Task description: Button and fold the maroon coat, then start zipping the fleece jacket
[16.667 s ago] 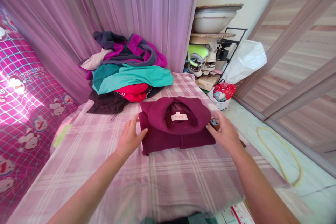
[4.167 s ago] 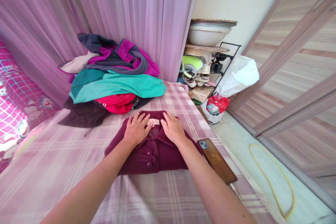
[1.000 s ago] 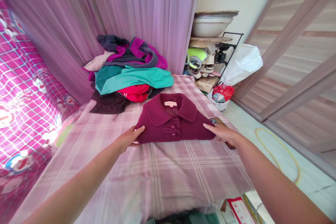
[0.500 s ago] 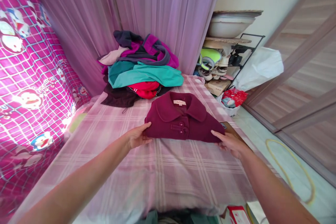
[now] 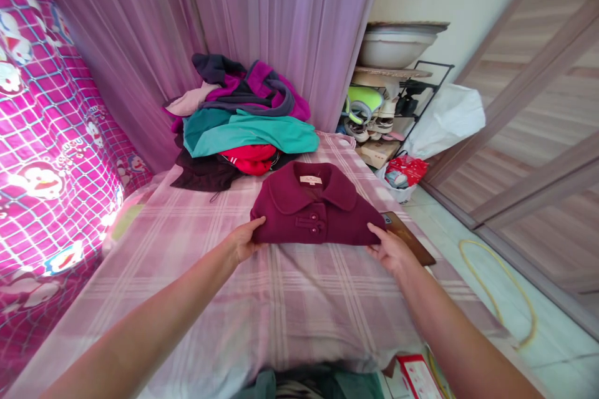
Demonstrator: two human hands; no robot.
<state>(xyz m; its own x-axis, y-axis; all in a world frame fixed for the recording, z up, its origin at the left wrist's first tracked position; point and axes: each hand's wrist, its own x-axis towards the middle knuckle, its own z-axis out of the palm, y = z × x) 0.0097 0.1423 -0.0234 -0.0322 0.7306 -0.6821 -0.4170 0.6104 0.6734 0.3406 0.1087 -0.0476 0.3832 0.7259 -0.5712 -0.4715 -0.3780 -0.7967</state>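
Observation:
A folded maroon coat (image 5: 285,224) lies on the plaid bed cover (image 5: 309,305), its rounded collar and pale neck label facing up and two buttons below the collar. My left hand (image 5: 246,240) pinches its near left corner, thumb on top and fingers underneath. At the opposite corner my right hand (image 5: 386,246) grips the cloth the same way. Just beyond the right hand rests a brown tablet or phone (image 5: 412,241) with a camera in its corner.
Behind the coat is a heap of clothes (image 5: 262,131), teal, purple, red and black, against the purple curtain (image 5: 281,25). Right of the bed stand a shoe rack (image 5: 433,100), a white bag (image 5: 449,121) and a yellow hose-like loop (image 5: 498,293) on the floor. A red box (image 5: 418,377) sits near the front.
The view has turned slightly right, so the scene sits further left. Both hands keep hold of the coat's corners, a little closer together, and more of the brown device shows.

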